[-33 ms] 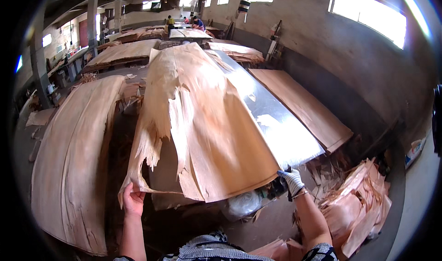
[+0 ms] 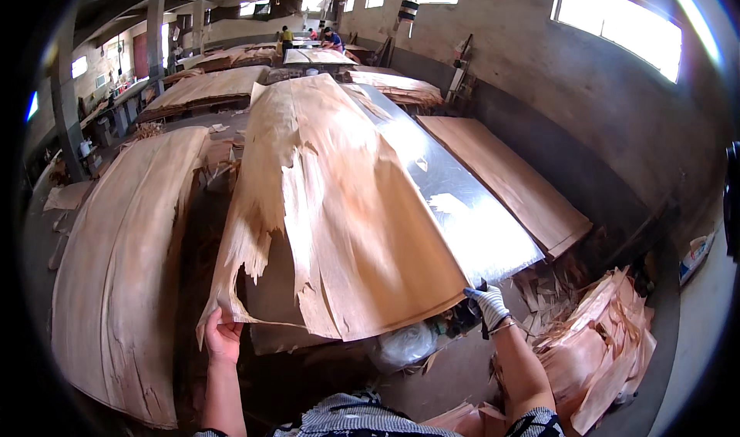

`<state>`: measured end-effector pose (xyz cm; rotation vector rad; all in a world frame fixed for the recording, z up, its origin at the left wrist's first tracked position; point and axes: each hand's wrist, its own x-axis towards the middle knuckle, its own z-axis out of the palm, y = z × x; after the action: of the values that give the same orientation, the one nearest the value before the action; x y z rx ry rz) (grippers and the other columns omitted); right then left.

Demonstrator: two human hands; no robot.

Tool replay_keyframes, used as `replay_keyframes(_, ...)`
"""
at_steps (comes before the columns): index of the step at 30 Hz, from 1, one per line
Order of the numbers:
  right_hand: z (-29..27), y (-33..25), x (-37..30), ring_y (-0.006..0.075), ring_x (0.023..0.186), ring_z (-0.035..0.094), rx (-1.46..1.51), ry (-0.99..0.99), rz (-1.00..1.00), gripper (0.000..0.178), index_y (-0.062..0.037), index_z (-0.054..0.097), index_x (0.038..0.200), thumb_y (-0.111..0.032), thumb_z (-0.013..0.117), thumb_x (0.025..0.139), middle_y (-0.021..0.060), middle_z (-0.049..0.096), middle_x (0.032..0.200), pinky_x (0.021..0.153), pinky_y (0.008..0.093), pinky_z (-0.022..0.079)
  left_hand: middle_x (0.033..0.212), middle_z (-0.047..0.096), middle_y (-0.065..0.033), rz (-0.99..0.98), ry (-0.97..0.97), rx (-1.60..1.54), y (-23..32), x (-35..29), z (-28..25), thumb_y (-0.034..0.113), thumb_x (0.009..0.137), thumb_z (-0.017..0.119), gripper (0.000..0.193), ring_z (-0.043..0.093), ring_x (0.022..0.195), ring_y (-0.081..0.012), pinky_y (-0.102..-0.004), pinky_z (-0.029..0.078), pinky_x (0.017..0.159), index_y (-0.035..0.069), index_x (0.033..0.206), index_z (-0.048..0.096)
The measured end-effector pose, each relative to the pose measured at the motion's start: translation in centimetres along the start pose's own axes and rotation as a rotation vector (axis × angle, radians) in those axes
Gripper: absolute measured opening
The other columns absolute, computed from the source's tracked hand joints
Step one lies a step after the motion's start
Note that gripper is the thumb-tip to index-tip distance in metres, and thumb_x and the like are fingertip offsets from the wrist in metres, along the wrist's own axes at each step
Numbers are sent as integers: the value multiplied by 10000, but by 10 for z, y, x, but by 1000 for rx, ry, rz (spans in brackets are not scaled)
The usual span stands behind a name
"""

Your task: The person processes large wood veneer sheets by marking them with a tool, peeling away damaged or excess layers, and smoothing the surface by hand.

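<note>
A long, thin sheet of wood veneer [image 2: 370, 229] stretches away from me, torn along its left part with a large ragged gap. My bare left hand [image 2: 223, 337] pinches its near left corner. At the near right corner my right hand [image 2: 487, 304], in a striped glove with blue fingertips, grips the edge; something dark sticks out beside the fingers. Beneath the veneer is a shiny metal-topped table [image 2: 493, 233], showing along the right side. The near edge of the sheet hangs slightly bowed between my hands.
Stacked veneer [image 2: 116, 275] lies to the left, and another veneer pile [image 2: 509, 179] along the right wall. Broken veneer scraps [image 2: 597, 344] heap at the lower right. A clear plastic bag [image 2: 408, 343] sits under the table's near end. Other people [image 2: 331, 39] stand far back among more stacks.
</note>
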<state>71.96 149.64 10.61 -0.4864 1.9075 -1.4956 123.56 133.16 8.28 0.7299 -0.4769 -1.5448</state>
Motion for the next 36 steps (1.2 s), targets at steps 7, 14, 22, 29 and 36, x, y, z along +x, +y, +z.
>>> replay_keyframes(7, -40, 44, 54, 133, 340, 426, -16, -8, 50, 245, -88, 549, 589, -191, 746, 691, 15, 490, 475, 321, 273, 310, 1027, 586, -41, 20, 122, -17, -61, 10, -2, 215, 749, 579, 367, 574, 925, -191, -320, 492, 706, 91, 1090, 525)
replay_keyframes(14, -100, 64, 101, 129, 327, 409, 28, 19, 181, 239, -99, 528, 608, -196, 715, 722, 21, 480, 474, 305, 267, 302, 1044, 574, -52, -106, 109, 112, -124, 20, 26, 351, 814, 542, 437, 571, 921, -196, -354, 505, 694, 96, 1162, 472)
replay_keyframes(22, -104, 31, 223, 116, 340, 388, -44, 0, 122, 217, -102, 475, 742, -169, 682, 747, 10, 451, 484, 301, 263, 287, 1014, 589, -56, -272, 117, 168, -210, 126, 66, 472, 874, 446, 449, 593, 865, -202, -362, 523, 671, 99, 1121, 485)
replay_keyframes(29, -68, 51, 295, 128, 327, 407, -415, 28, -53, 237, -69, 483, 703, -221, 649, 776, 27, 450, 461, 299, 296, 314, 1039, 568, -65, -307, 242, 91, -258, 169, 62, 511, 863, 436, 479, 570, 911, -221, -399, 501, 740, 114, 1125, 481)
replay_keyframes(36, -115, 72, 203, 302, 557, 577, -815, 127, -269, 297, -9, 591, 683, -295, 653, 731, 161, 587, 594, 552, 383, 441, 1193, 517, -80, -221, 119, -152, -253, 103, 35, 511, 867, 417, 555, 513, 1060, -258, -443, 444, 857, 103, 1242, 426)
